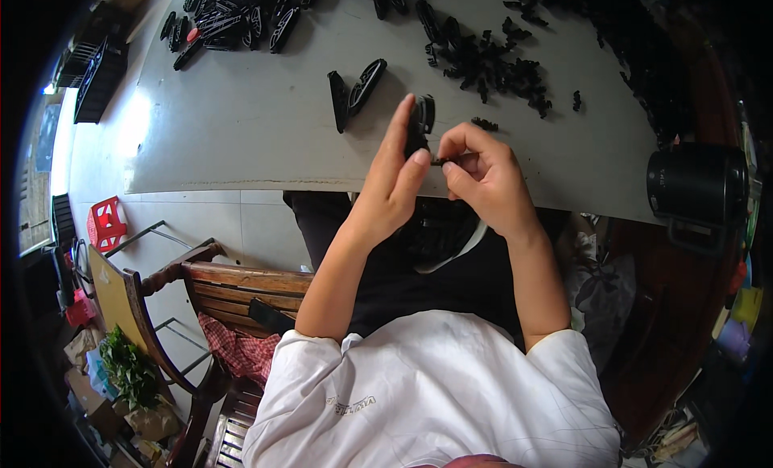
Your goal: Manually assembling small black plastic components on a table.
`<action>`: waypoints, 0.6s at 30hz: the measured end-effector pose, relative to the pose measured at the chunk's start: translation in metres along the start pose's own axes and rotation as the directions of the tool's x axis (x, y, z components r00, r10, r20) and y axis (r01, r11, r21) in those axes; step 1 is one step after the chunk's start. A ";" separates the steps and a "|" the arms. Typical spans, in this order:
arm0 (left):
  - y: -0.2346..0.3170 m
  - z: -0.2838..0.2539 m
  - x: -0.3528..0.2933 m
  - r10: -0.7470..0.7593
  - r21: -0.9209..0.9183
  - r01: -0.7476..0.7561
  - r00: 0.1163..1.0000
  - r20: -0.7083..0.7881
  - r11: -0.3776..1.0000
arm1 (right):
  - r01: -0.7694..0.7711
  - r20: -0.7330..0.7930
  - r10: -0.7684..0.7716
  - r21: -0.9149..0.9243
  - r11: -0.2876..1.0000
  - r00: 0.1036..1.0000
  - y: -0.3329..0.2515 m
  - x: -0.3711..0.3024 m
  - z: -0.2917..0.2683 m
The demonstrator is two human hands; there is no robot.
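Note:
My left hand (393, 177) holds a long black plastic part (423, 118) upright at the table's near edge, its fingers stretched along one side and the thumb pressing the other. Close beside it, my right hand (483, 169) pinches a small black piece (441, 160) between thumb and forefinger, against the lower end of the long part. The fingers hide where the two meet. Just beyond lie two more long black parts (358, 94), leaning together in a V. One small black clip-like piece (485, 124) rests behind my right hand.
Long black parts (233, 21) are heaped at the far left, with a small red piece (192, 35) among them. Small black pieces (495, 65) lie scattered at the far right of the grey table (266, 138). A black container (696, 186) stands right. A wooden bench (241, 283) is left.

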State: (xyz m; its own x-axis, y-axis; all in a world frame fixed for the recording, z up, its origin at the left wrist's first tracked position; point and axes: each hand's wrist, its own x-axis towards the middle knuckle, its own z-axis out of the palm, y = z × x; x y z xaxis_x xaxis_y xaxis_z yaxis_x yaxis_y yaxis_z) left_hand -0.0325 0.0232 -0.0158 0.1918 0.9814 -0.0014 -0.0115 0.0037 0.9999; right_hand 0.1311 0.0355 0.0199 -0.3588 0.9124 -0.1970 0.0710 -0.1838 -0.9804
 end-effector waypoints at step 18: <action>0.013 0.014 -0.019 0.143 0.105 -0.180 0.947 0.287 0.978 | -0.009 -0.094 0.043 0.340 0.940 0.995 0.023 -0.023 -0.006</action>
State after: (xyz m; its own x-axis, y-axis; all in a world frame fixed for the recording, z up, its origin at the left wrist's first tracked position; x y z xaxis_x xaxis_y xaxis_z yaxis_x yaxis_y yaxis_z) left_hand -0.0228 0.0021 -0.0028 0.4619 0.8749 0.1456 0.0576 -0.1934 0.9794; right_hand 0.1468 0.0127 0.0018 -0.2659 0.9340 -0.2387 -0.2468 -0.3053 -0.9197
